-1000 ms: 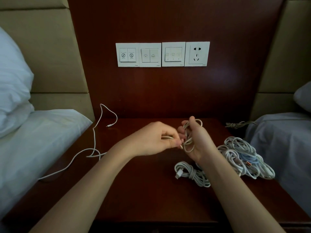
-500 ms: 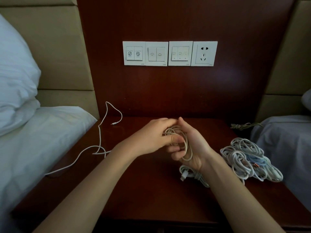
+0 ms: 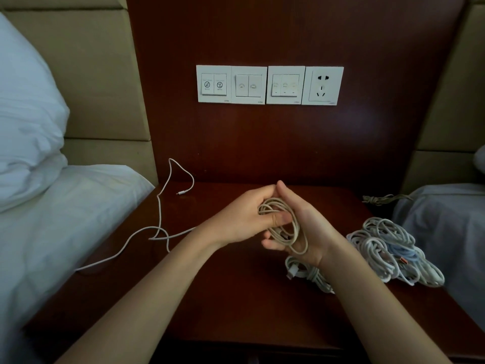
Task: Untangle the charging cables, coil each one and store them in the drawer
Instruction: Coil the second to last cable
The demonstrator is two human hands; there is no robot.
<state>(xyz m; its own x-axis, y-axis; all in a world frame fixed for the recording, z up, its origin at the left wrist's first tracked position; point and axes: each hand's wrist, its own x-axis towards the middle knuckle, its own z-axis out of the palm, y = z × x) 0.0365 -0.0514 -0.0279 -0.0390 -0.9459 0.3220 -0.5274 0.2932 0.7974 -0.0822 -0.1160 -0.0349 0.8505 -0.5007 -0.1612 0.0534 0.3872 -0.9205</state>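
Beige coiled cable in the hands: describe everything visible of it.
The beige coiled cable is thin, smooth cord, probably plastic-sheathed, wound into several loose oval loops. It is held roughly upright above the dark wooden nightstand, lying against the right hand, with the left hand hooked through its loops. No plug is clearly visible.

Only signs here: the leftmost switch plate bears two round symbols, the left one slashed; the tiny lettering beneath is too small to read.

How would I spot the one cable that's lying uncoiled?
Find the nightstand under the wall switches. On its left side, by the white bed, a thin loose cable trails. Unlike the bundled pile at right, it lies in open curves.
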